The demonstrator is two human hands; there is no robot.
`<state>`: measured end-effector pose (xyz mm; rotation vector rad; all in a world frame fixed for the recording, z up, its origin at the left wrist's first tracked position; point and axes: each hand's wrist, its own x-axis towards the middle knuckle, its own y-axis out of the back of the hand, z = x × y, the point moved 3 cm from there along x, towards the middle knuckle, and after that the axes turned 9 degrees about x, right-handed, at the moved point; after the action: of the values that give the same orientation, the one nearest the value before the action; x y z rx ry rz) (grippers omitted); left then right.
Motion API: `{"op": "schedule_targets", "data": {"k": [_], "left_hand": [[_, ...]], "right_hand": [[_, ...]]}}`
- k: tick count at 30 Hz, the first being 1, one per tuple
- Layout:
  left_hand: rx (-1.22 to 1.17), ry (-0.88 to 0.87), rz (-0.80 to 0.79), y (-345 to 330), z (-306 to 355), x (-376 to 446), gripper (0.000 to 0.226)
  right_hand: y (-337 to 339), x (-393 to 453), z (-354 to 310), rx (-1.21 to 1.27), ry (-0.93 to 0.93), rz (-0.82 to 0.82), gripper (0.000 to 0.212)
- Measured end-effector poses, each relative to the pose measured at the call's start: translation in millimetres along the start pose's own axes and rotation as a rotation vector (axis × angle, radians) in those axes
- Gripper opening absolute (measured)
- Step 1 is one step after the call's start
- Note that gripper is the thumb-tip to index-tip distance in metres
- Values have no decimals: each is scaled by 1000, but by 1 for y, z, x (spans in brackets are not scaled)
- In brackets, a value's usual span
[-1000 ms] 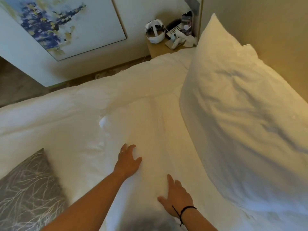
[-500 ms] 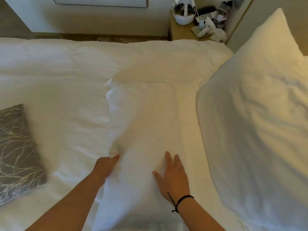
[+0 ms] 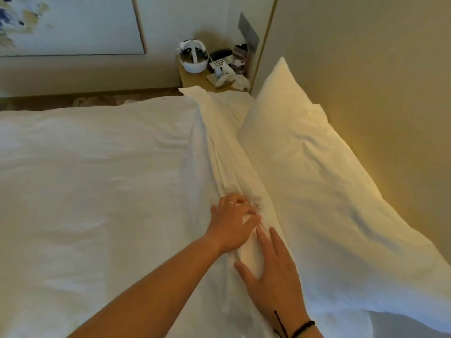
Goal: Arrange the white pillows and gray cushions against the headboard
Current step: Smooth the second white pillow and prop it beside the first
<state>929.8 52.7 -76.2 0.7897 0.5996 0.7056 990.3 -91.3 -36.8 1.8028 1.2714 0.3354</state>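
Observation:
One white pillow [image 3: 317,186] leans upright against the beige headboard [image 3: 378,69] on the right. A second white pillow [image 3: 219,142] stands bunched on its long edge just left of it, its far corner pointing toward the nightstand. My left hand [image 3: 231,223] is closed on a fold of this second pillow near its near end. My right hand [image 3: 273,276], fingers spread, lies flat on the same pillow just below the left hand. No gray cushion is in view.
A white duvet [image 3: 97,203] covers the bed to the left. A wooden nightstand [image 3: 192,82] at the far corner carries a white headset [image 3: 194,58], a phone and small items. A framed painting [image 3: 68,23] hangs on the far wall.
The flat pillow has been gathered up and pushed toward the leaning pillow. My left hand went from its edge to gripping a fold. The gray cushion has left the view.

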Motion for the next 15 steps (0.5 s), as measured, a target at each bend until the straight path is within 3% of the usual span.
{"op": "schedule_targets", "data": {"k": [3, 7, 11, 13, 15], "left_hand": [[-31, -19, 68, -16, 11, 25, 29], [-20, 40, 157, -25, 5, 32, 31], [-165, 476, 460, -2, 3, 40, 81], [-245, 657, 476, 16, -7, 54, 102], [-288, 718, 411, 31, -20, 69, 100]], "right_hand": [[26, 13, 39, -128, -98, -40, 85], [27, 27, 56, -91, -149, -204, 90], [17, 30, 42, -56, -109, -182, 87], [14, 25, 38, -31, -123, -161, 86], [13, 19, 38, -6, -129, -137, 85]]}}
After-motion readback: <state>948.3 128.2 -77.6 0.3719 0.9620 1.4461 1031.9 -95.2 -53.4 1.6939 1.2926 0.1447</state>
